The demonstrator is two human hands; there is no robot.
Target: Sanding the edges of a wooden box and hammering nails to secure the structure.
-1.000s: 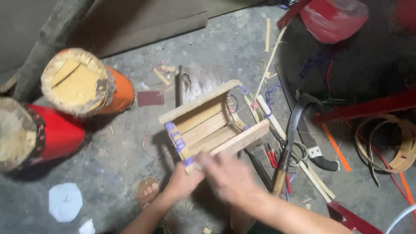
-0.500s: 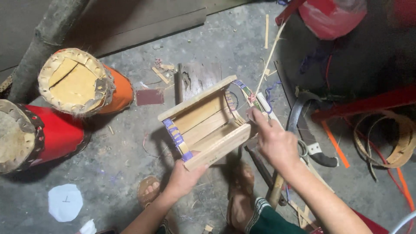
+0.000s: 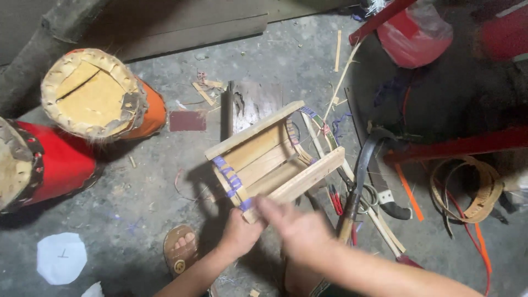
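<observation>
1. Wooden frame (image 3: 275, 159): pale tan slats, with purple binding (image 3: 230, 181) wrapped in bands along one edge.
2. Two drums: one orange (image 3: 149, 113), one red (image 3: 60, 165), both with tan tops.
3. Floor (image 3: 137, 203): grey.
4. Strip (image 3: 408, 192): orange.

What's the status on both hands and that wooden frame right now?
Left hand grips wooden frame at near corner. Right hand blurred at same corner, grip unclear. Curved knife lies beside frame.

I saw no screens or signs. One white round paper label (image 3: 61, 257) w/ a small dark mark lay on the concrete floor (image 3: 137, 192), bottom left, below the red drum (image 3: 52, 165).
</observation>
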